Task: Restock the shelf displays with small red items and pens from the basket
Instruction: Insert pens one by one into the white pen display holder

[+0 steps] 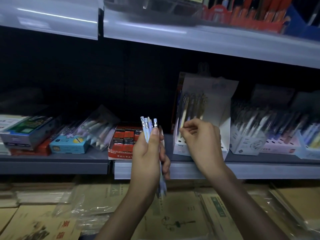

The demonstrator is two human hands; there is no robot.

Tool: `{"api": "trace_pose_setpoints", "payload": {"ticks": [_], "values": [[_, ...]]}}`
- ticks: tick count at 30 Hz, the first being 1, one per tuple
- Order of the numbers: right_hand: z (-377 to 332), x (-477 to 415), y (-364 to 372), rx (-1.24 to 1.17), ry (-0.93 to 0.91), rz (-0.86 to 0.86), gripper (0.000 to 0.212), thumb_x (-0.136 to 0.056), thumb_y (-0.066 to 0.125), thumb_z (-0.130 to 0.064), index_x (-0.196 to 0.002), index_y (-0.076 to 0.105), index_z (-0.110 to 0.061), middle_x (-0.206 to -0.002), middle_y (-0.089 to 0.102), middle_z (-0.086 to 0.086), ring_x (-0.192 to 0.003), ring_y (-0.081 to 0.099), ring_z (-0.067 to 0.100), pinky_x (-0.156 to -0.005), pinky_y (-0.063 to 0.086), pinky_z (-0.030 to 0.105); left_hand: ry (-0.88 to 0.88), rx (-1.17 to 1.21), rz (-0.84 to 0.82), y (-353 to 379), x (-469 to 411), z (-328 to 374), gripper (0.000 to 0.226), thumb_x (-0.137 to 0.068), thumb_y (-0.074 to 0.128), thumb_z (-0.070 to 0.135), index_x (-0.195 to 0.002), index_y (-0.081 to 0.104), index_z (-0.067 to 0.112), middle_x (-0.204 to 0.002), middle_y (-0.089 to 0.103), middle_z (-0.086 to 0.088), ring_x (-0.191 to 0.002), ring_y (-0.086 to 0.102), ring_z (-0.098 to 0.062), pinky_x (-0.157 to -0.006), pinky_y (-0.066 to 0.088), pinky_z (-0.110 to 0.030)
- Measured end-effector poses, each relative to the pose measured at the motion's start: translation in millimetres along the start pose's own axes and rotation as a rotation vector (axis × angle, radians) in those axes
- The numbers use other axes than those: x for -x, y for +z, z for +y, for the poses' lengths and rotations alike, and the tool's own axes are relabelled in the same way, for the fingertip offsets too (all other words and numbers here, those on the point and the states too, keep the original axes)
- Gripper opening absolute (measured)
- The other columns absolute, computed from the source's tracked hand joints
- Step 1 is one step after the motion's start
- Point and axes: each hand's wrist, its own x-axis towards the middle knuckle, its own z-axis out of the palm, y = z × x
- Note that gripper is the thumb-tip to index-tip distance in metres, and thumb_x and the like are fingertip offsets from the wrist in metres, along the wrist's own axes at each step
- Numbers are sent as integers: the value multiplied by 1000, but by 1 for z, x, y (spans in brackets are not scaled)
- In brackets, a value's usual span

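My left hand grips a bundle of pale blue and cream pens upright in front of the middle shelf. My right hand pinches one pen by its lower part and holds it at the white cardboard display box, where several pens stand. A red carton of small red items sits on the shelf just left of my left hand. No basket is in view.
More pen display boxes stand to the right on the grey shelf. Blue and green boxes and bagged pens lie at the left. Red packs sit on the upper shelf. Flat cardboard cartons lie below.
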Motion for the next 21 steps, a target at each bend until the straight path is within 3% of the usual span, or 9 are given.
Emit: {"api": "trace_pose_setpoints", "payload": {"ticks": [2, 4, 8, 10, 12, 14, 18, 21], "values": [[-8, 11, -6, 23, -8, 78, 11, -90, 75, -31, -97, 74, -22, -83, 70, -10, -76, 64, 6, -73, 52, 28, -6, -24, -2, -1, 1, 0, 32, -109, 42, 35, -91, 49, 10, -63, 41, -6, -42, 38, -17, -35, 33, -24], [-17, 25, -15, -47, -3, 106, 8, -90, 76, -32, -87, 70, -27, -76, 66, -10, -71, 62, 7, -67, 51, 30, -9, -25, 9, 0, 2, 0, 30, -108, 45, 34, -94, 51, 8, -68, 45, -6, -47, 41, -15, -36, 34, -26], [-26, 51, -27, -454, 249, -294, 10, -88, 79, -25, -83, 71, -21, -70, 72, 2, -66, 70, 16, -64, 56, 35, 23, -50, 79, 0, 1, -1, 26, -108, 47, 31, -91, 55, 11, -70, 56, 0, -62, 57, -11, -56, 51, -24], [-24, 60, -26, -571, 240, -404, 5, -88, 79, -17, -89, 74, -17, -78, 76, 6, -73, 74, 18, -68, 59, 35, 21, -31, 87, 2, 1, -3, 26, -107, 48, 33, -94, 59, 12, -80, 65, -4, -74, 66, -18, -71, 60, -34], [-24, 63, -23, -589, 165, -421, 10, -88, 79, -11, -95, 76, -19, -82, 77, 1, -76, 74, 13, -69, 58, 25, 26, -23, 70, 5, 3, -3, 28, -107, 48, 31, -100, 63, 8, -92, 73, -10, -87, 73, -27, -80, 63, -43], [-25, 63, -22, -602, 110, -419, 16, -89, 76, -6, -95, 76, -21, -83, 78, -4, -77, 75, 9, -70, 57, 20, 35, -14, 49, 8, 6, -1, 30, -107, 48, 28, -105, 64, 3, -98, 76, -14, -91, 76, -32, -79, 64, -44], [-20, 61, -25, -637, 141, -391, 14, -88, 77, -6, -95, 78, -18, -86, 79, 0, -83, 76, 19, -80, 63, 36, 49, 10, -2, 10, 10, 0, 26, -106, 50, 25, -110, 65, 4, -100, 79, -9, -91, 77, -24, -72, 62, -29], [-17, 58, -29, -615, 133, -387, 13, -88, 78, -8, -98, 78, -16, -89, 78, 0, -85, 75, 18, -83, 62, 34, 73, 2, -29, 10, 10, 0, 27, -104, 50, 25, -111, 65, 4, -102, 79, -6, -94, 77, -21, -76, 61, -26]]}}
